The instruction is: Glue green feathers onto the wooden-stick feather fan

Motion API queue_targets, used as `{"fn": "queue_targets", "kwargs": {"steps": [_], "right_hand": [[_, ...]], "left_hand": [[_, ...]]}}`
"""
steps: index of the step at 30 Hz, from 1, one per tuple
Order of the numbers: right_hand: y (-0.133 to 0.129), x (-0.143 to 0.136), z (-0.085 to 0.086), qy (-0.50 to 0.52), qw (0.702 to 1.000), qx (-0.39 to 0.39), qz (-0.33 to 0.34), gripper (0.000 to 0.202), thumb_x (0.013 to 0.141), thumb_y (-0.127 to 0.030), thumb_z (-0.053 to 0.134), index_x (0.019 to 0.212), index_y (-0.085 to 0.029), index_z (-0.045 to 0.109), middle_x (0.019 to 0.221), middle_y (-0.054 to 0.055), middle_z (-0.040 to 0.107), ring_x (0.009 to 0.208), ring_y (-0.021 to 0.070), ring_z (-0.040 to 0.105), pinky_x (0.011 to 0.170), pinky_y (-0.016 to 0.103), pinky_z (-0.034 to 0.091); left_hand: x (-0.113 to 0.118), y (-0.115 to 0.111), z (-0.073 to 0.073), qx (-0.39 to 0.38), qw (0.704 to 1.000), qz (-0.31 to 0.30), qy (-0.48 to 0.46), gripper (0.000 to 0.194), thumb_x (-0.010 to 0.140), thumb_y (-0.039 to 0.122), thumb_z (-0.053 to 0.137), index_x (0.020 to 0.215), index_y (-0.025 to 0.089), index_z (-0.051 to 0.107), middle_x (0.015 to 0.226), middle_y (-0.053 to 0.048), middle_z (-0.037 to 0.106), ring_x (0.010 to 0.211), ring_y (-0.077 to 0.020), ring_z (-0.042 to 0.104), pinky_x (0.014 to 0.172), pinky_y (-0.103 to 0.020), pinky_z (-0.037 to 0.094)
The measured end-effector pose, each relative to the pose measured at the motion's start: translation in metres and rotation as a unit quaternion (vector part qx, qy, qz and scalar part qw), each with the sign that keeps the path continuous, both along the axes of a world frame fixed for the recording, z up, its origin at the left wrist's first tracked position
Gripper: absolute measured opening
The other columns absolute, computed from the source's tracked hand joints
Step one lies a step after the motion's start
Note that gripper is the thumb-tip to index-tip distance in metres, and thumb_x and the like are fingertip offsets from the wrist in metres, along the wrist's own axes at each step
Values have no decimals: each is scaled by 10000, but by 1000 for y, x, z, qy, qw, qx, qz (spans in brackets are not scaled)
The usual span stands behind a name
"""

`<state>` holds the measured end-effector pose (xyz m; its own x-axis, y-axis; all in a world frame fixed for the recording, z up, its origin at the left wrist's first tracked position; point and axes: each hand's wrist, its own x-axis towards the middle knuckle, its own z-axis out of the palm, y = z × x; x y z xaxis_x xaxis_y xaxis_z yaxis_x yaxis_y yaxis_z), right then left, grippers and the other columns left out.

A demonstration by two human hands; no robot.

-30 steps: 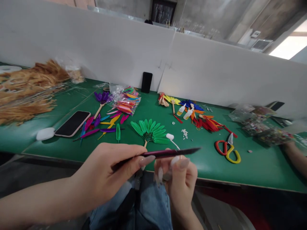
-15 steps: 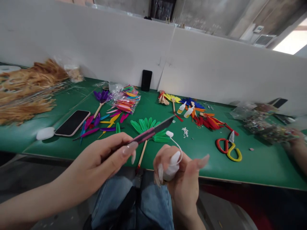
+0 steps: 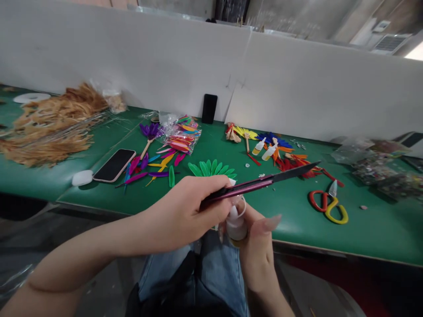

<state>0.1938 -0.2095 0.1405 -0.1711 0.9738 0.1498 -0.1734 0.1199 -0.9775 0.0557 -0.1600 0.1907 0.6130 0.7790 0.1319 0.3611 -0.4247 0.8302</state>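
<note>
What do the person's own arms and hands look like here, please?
Both forearms are bare, with no sleeve in view, and the left hand and right hand wear no gloves. No watch, bracelet or ring shows. The right thumb has a long, tapered nail.

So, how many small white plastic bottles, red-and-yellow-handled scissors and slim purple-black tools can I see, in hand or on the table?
Small white plastic bottles: 3 (1 in right hand, 2 on green table)
Red-and-yellow-handled scissors: 1
Slim purple-black tool: 1 (in left hand)
Total: 5
</note>
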Motion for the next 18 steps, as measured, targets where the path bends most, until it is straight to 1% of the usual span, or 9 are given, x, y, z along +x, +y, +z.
{"fn": "queue_targets", "kwargs": {"steps": [3,5,8,11,13,15,18], "right_hand": [[0,1,-4,11,1000,-8,-17,610,825,-704,215,791,-198,554,668,-7,454,586,106,406,529,219,374],[-1,1,-7,28,999,-18,-25,596,842,-684,227,779,-194,559,659,-7,459,574,101,414,522,212,381],[-2,3,-8,64,997,-52,-11,590,848,-674,246,804,-192,583,648,-3,485,554,97,444,512,210,403],[-4,4,-4,103,992,-66,17,616,830,-698,250,798,-191,598,608,-1,496,520,98,457,489,216,406],[-5,5,-3,116,990,-62,40,628,837,-695,233,727,-186,584,559,-3,486,487,98,447,460,218,383],[-6,6,-2,124,990,-50,50,647,851,-684,194,648,-184,550,518,-4,472,450,95,423,427,219,341],[-5,8,-2,120,991,-24,56,662,850,-689,169,600,-186,520,503,-4,462,422,90,388,403,223,303]], "left_hand": [[0,5,2,-18,1000,-16,9,185,862,156,418,701,182,506,593,77,518,511,-48,442,446,-135,327],[0,7,3,-17,999,-20,17,191,860,165,421,687,178,502,577,78,503,498,-47,424,433,-136,314],[1,7,4,2,999,-28,27,178,832,132,429,669,172,489,561,79,475,489,-44,396,427,-138,299],[4,2,5,24,999,-27,-3,163,774,69,442,649,170,470,545,83,441,471,-37,364,419,-135,284],[6,0,6,20,999,-10,-41,156,774,88,456,644,173,469,532,81,410,462,-39,348,408,-140,276],[6,-2,6,3,996,26,-83,154,803,155,470,651,175,482,527,74,392,458,-44,344,399,-149,277],[2,-3,5,-32,988,80,-131,157,822,225,493,674,177,511,525,68,390,441,-42,335,386,-158,272]]}}
